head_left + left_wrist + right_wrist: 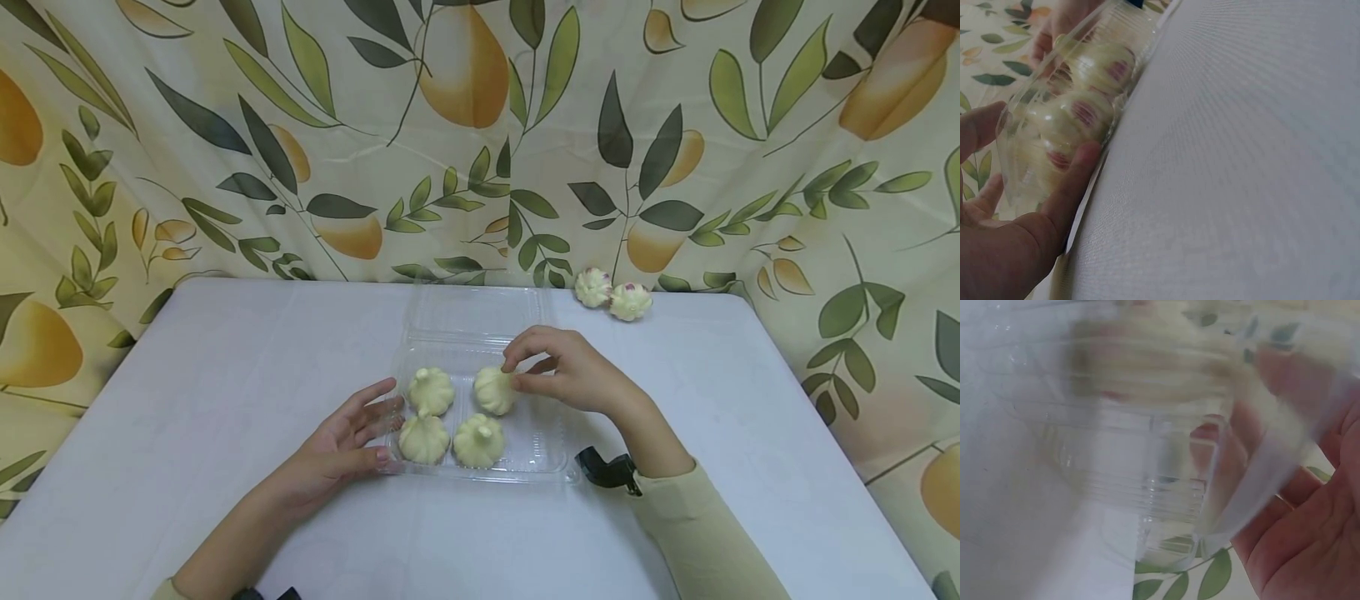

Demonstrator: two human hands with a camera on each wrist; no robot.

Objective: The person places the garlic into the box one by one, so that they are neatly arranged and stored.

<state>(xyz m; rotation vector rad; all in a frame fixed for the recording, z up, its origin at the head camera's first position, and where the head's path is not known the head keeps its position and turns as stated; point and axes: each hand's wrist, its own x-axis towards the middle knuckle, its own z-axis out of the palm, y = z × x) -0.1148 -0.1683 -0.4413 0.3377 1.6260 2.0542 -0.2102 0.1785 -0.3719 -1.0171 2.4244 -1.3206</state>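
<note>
A clear plastic clamshell box [536, 442] lies with its lid [480, 310] folded back, several pale garlic bulbs [480, 440] inside. My right hand [573, 371] reaches over the box's right side, with thumb and index finger pinching the back-middle garlic bulb [494, 391]. At the left wall, my left hand [337, 446] touches the box with fairly straight fingers, its thumb by the near corner. Through the plastic in the left wrist view, garlic bulbs [1082, 115] show purple-red marks underneath. The right wrist view is blurred; my right hand [1310, 506] appears beside the box wall.
Two more garlic bulbs [631, 301] with purple marks lie near the table's back edge, right of the lid. A white cloth covers the table [247, 367]. Behind it hangs a leaf-and-fruit patterned curtain [450, 167]. A black wrist device [606, 468] sits at my right wrist.
</note>
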